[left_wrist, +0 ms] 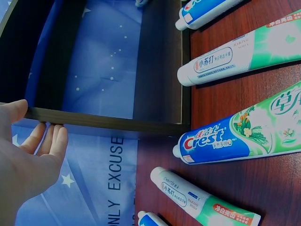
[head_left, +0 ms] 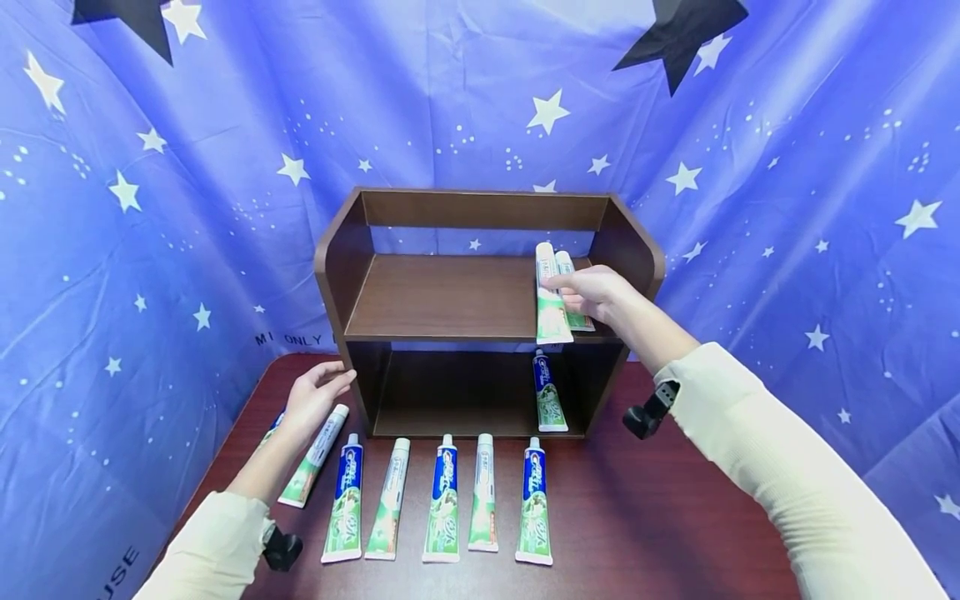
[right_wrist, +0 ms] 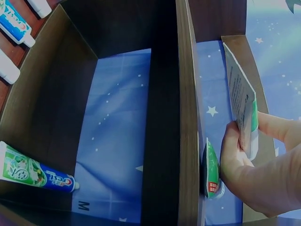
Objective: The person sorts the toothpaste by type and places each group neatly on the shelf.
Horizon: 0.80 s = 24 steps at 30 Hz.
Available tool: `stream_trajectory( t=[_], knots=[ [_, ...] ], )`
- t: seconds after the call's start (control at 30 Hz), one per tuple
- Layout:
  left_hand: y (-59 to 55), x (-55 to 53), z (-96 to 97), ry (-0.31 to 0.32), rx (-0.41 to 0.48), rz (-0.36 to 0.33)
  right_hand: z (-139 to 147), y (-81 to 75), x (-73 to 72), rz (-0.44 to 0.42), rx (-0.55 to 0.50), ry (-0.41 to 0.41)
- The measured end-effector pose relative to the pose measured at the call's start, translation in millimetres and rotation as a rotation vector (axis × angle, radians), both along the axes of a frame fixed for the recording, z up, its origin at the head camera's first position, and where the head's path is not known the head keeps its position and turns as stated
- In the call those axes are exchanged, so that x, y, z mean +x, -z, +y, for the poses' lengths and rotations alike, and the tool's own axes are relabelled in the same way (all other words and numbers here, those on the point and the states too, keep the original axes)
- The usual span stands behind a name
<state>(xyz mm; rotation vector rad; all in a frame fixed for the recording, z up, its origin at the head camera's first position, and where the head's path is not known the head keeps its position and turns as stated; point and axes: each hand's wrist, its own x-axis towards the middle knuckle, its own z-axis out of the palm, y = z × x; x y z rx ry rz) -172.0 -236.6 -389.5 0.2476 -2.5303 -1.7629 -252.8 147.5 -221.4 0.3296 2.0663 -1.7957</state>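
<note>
While the right hand [head_left: 596, 293] holds toothpaste [head_left: 552, 315], the left [head_left: 311, 398] grips shelving [head_left: 442, 293]

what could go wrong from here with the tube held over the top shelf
The held tube in the right hand could knock the green-and-white tube beside it on the upper shelf. Its flat end, which in the head view overlaps the shelf's front edge, might catch there or end up overhanging. The left hand pinches the side panel, so a push or pull might shift the shelf unit.
</note>
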Motion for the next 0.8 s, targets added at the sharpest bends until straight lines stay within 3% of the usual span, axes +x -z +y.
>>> stream_trajectory(
  t=[0.2,0.4,0.53,0.8],
  knots=[
    [3.8,-1.4,-0.6,-0.005,0.011,0.015,-3.1,1.6,-9.5,0.063,0.097,0.005],
    [3.1,-1.8,-0.6,0.001,0.004,0.013,-7.1,1.6,-15.4,0.164,0.402,-0.01],
    [2.0,-1.3,0.5,0.007,-0.003,0.013,-11.2,1.2,-17.2,0.204,0.549,-0.011],
    [1.2,-1.0,1.6,-0.004,0.005,0.019,-19.9,2.6,-22.4,0.232,0.654,0.015]
  ],
)
